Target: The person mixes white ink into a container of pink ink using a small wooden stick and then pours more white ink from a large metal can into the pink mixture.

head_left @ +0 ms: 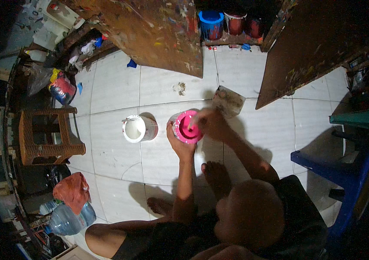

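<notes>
A can of bright pink paint (pixel 188 135) stands on the tiled floor in front of me, its rim smeared with pink. Around its near left side wraps my left hand (pixel 182 146), holding it steady. My right hand (pixel 211 124) is closed over the can's right rim, gripping a thin, pale stick-like tool (pixel 192 121) that dips toward the paint. The hand hides most of that tool. To the left, apart from both hands, is an open can of white paint (pixel 134 129) with something thin lying across its rim.
A stained square board (pixel 228 102) lies just beyond my right hand. A brown stool (pixel 52 136) and a water jug (pixel 72 218) stand left; a blue plastic chair (pixel 357 167) is at right. Paint-marked wooden panels (pixel 158 30) and paint cans (pixel 211 26) are at the back.
</notes>
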### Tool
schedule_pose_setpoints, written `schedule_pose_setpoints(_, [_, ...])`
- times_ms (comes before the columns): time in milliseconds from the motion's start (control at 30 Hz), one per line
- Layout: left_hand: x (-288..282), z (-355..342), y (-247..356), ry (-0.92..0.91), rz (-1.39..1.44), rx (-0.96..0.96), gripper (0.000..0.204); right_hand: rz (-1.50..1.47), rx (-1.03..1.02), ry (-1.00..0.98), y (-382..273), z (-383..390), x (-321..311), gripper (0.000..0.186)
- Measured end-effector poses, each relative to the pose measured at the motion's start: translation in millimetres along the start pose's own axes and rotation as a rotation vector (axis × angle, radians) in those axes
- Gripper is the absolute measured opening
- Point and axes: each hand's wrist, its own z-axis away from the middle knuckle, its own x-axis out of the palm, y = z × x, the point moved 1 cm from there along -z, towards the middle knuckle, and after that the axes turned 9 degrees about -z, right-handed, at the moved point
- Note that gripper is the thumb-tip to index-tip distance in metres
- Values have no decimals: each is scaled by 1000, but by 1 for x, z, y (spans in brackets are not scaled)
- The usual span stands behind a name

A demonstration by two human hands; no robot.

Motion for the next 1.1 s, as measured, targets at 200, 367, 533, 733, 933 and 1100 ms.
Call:
schedule_pose_setpoints(200, [-2, -6, 1, -34, 76, -43, 100, 96, 8, -148, -2, -4, -6, 24])
schedule_pose_setpoints(367, [-1, -10, 10, -6, 51, -4, 89, 180, -100, -222, 2, -3, -7, 30])
schedule_pose_setpoints(533, [1, -8, 11, 0, 50, 13, 92, 82, 41, -94, 6, -2, -14, 27])
schedule_pose_setpoints(733, [-3, -6, 14, 71, -91, 96, 93, 46, 20, -28, 15, 1, -2, 13])
schedule_pose_setpoints(933, [3, -8, 0, 43, 44, 21, 93, -50, 65, -36, -4, -5, -8, 10])
schedule_pose_setpoints(1100, [2, -7, 0, -36, 111, -82, 91, 85, 42, -41, 6, -2, -4, 9])
